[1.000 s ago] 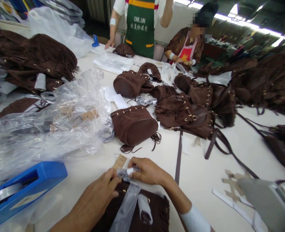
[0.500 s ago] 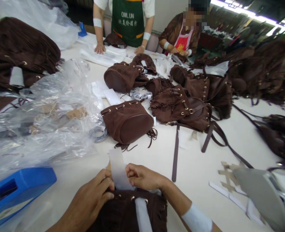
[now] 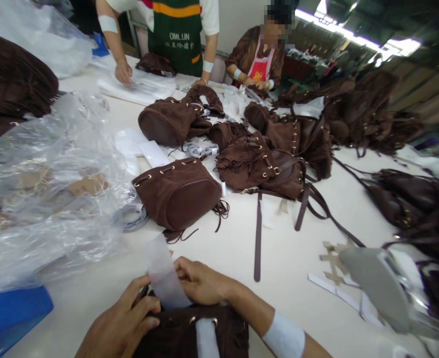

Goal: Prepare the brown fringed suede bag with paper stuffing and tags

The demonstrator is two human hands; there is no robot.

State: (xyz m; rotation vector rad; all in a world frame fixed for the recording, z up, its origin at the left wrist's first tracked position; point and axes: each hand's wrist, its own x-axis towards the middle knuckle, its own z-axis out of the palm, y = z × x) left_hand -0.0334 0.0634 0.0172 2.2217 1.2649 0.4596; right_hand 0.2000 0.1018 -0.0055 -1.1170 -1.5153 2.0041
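A brown suede bag lies at the near table edge under both my hands. A white strip of thin wrapping material stands up from its top rim. My left hand rests on the bag's left side with its fingertips at the strip. My right hand pinches the strip from the right, a white band on its wrist. A second white strip runs down the bag's front.
A brown drawstring bag lies just beyond my hands, with more fringed bags and loose straps behind. Crumpled clear plastic fills the left, a blue tape dispenser near left, a grey object right. Two people work at the far edge.
The crumpled silver-white piece between my fingers has been pulled up into a flat white strip. The view has shifted right and down, so the blue dispenser slid toward the corner.
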